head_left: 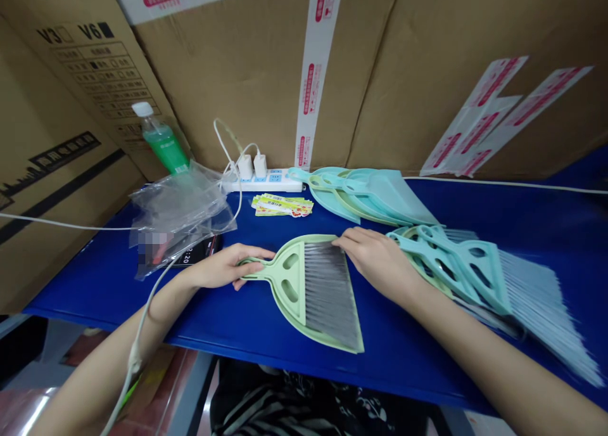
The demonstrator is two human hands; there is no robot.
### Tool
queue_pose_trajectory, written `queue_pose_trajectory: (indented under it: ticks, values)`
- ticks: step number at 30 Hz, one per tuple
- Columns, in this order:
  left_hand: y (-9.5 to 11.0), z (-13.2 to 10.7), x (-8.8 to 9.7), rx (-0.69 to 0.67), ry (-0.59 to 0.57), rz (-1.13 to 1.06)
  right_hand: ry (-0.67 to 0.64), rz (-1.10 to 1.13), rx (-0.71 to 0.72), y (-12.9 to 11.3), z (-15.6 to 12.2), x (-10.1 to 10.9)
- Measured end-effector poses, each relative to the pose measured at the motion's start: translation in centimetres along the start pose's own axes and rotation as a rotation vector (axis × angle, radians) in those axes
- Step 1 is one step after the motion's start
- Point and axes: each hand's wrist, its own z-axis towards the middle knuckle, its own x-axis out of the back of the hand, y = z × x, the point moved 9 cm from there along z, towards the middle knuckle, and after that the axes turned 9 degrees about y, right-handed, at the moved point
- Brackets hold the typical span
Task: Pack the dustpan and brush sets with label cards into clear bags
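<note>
A light green dustpan [288, 320] is in front of me, with a matching hand brush [327, 290] lying in it, its grey bristles fanned toward the pan's lip. My left hand [228, 266] is closed round both handles, which lie together. At the far right corner, the bent fingers of my right hand [375, 255] grip the pan's edge by the bristle tips; the fingertips are partly hidden. Beside my right forearm is a pile of hand brushes [479, 265], mostly turquoise with pale bristles. Beyond it lie several stacked dustpans [370, 192], turquoise and green.
Clear plastic bags [183, 201] partly cover a phone [202, 251] on the blue table [228, 325]. A green bottle [164, 141], a power strip [273, 181] with chargers and printed labels [282, 205] are farther back. Large cartons [237, 75] wall off the rear. A white cable [154, 290] crosses my left forearm.
</note>
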Motion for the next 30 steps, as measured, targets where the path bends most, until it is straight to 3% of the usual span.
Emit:
queue_pose_trajectory:
  ticks: [14, 17, 21, 25, 30]
  values:
    - [0.5, -0.2, 0.4, -0.003, 0.065, 0.026, -0.003, 0.034, -0.043, 1.0, 1.4, -0.1]
    - [0.7, -0.1, 0.5, -0.011, 0.070, 0.036, -0.079, -0.061, -0.040, 0.5, 3.7, -0.4]
    - [0.6, -0.1, 0.5, -0.014, 0.066, 0.042, -0.289, -0.218, -0.006, -0.6, 7.2, -2.1]
    - [0.4, -0.2, 0.5, -0.027, 0.069, 0.058, -0.328, -0.225, 0.024, -1.4, 9.4, -3.0]
    - [0.6, -0.3, 0.5, -0.044, 0.075, 0.085, -0.304, -0.235, 0.055, -1.4, 8.7, -2.2]
